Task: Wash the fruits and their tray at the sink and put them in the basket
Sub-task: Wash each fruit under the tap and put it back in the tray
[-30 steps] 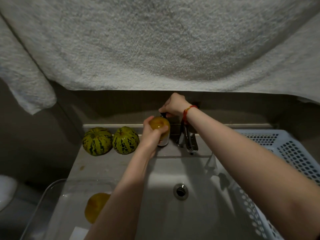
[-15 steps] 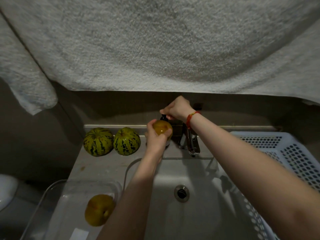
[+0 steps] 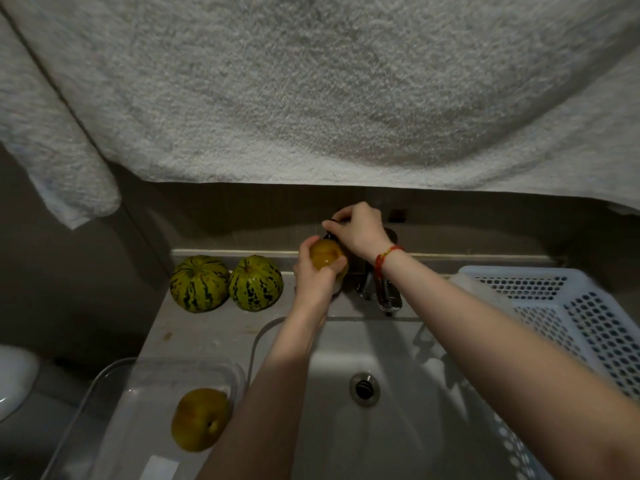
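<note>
Yellow fruit (image 3: 325, 258) gripped in curled left hand (image 3: 316, 276) at bench's (image 3: 207, 332) back edge, under dark pump head.

Pump top pinched by right hand (image 3: 358, 230), fingers curled down. Second yellow fruit (image 3: 200, 418) in clear tray (image 3: 145, 382) at front left corner; two striped melons (image 3: 225, 283) at back left; white basket (image 3: 581, 327) along sink's (image 3: 398, 368) right edge.

You have a single head-worn view, looking forward and steeply down over the sink (image 3: 363, 427), close enough that both forearms run in from the bottom edge. A pale towel (image 3: 311, 91) hangs near the lens and fills the upper half. The basket (image 3: 571, 313) is cut by the right edge, the clear tray (image 3: 114, 403) by the lower left. No second view shares the scene.
</note>
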### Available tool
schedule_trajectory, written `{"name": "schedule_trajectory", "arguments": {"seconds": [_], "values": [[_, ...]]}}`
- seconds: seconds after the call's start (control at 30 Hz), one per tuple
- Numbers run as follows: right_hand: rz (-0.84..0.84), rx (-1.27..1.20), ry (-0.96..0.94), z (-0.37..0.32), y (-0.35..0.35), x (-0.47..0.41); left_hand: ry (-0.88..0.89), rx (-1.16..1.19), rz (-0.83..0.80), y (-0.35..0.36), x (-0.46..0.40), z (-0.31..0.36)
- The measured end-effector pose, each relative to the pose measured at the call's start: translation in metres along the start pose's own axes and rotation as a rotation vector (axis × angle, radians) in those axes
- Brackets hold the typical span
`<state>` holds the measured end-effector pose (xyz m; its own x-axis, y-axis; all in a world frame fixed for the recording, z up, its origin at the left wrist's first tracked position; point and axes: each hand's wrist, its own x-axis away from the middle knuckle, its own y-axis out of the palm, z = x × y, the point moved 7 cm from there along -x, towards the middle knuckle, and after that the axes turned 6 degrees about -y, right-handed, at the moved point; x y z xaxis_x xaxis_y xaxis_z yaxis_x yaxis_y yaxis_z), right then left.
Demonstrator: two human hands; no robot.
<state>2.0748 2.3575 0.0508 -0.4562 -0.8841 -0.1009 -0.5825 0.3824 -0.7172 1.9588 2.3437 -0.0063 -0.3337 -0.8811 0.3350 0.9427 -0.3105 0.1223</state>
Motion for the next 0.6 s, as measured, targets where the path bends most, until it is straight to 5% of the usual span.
{"name": "schedule_trajectory", "arguments": {"seconds": [0.13,0.23,0.33,0.6], "values": [[0.226,-0.016,-0.3,-0.021,-0.012,0.032,0.011,0.128,-0.066,0.002,0.01,0.007],[0.091,-0.007,-0.509,-0.033,-0.002,0.051,0.025,0.186,-0.074,-0.003,0.018,0.008],[-0.181,-0.136,-0.472,-0.026,0.017,0.072,-0.003,0.236,-0.085,-0.015,0.025,0.003],[-0.121,-0.308,-0.45,-0.021,0.036,0.142,-0.124,0.345,-0.15,-0.043,0.04,-0.002]]}}
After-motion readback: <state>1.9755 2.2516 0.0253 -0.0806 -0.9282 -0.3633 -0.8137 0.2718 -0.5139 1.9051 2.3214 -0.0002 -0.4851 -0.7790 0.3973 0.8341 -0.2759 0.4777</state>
